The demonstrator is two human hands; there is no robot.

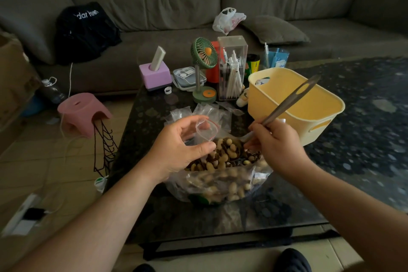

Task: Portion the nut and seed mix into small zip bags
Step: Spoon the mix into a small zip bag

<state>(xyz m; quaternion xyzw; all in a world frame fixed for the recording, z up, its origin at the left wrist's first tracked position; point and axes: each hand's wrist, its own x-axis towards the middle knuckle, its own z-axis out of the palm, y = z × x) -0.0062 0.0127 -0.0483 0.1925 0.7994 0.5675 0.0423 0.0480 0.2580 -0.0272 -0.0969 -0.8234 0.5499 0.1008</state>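
A large clear bag of nut and seed mix (220, 181) lies open on the dark table near its front edge. My left hand (178, 148) holds a small clear zip bag (206, 129) with a red seal line, its mouth spread open just above the mix. My right hand (276, 143) grips the handle of a metal spoon (289, 104), whose bowl, heaped with nuts (229, 147), sits right beside the small bag's mouth. A pile of empty small zip bags (209, 110) lies just behind the hands.
A yellow plastic basket (295, 115) stands right of the hands, close to the spoon handle. Behind are a green desk fan (204, 68), a clear pen holder (231, 68), a pink box (154, 75) and a sofa (198, 0). A pink stool (81, 112) stands left of the table.
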